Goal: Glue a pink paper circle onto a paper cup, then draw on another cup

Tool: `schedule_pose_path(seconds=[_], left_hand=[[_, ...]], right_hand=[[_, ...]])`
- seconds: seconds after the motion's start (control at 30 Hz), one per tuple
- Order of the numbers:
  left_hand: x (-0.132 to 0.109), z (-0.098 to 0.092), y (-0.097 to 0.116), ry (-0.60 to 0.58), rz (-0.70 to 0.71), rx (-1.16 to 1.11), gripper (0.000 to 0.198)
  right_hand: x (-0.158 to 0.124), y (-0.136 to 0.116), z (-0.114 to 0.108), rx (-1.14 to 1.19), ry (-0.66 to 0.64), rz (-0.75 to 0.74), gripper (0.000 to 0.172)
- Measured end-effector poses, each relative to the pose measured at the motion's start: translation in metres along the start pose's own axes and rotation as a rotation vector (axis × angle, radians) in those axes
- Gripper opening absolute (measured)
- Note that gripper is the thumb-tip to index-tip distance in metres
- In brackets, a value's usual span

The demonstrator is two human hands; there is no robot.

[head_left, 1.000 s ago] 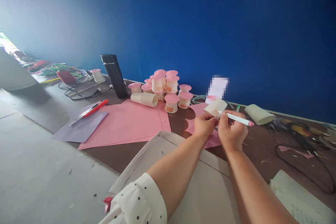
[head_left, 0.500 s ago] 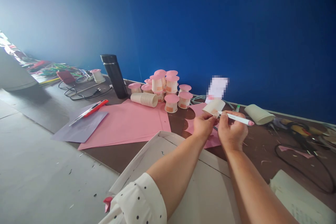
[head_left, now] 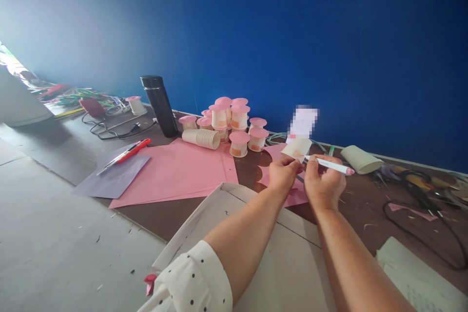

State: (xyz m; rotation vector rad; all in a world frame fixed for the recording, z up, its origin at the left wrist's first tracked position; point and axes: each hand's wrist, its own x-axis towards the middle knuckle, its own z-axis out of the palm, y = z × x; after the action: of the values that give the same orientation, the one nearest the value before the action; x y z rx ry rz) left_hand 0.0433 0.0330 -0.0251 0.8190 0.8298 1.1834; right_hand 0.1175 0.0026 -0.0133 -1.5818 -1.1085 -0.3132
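Observation:
My left hand (head_left: pixel 285 174) is closed on the near edge of a cream paper cup (head_left: pixel 298 147), which lies tilted on its side. In my right hand (head_left: pixel 325 183) is a white marker pen (head_left: pixel 334 165) with a pink end, its tip touching or very near the cup's wall. Faint pinkish marks show on that wall. Beneath the hands lies a pink paper sheet (head_left: pixel 272 183) with rounded cut-outs along its left edge. Behind the cup leans a pale card or screen (head_left: pixel 302 124), blurred out. To the right another paper cup (head_left: pixel 360 159) lies on its side.
Several cups with pink paper discs (head_left: pixel 239 144) are stacked by the blue wall. Nearby lie nested cups (head_left: pixel 201 138), pink sheets (head_left: pixel 175 170) and a red utility knife (head_left: pixel 126 155). A black flask (head_left: pixel 160 107) stands behind. White board (head_left: pixel 288 258) lies under my forearms; cables (head_left: pixel 413 200) tangle at right.
Both hands stay almost in place. The cup and the pen have shifted only very slightly, and the pen tip remains at the cup's wall.

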Motion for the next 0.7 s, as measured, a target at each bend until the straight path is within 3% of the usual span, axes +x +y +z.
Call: schedule_pose_path(seconds=[0.7], left_hand=[[-0.0021, 0.0033, 0.0066, 0.018, -0.045, -0.320, 0.012]], right_hand=[[-0.0005, 0.0007, 0.0009, 0.018, 0.036, -0.036, 0.020]])
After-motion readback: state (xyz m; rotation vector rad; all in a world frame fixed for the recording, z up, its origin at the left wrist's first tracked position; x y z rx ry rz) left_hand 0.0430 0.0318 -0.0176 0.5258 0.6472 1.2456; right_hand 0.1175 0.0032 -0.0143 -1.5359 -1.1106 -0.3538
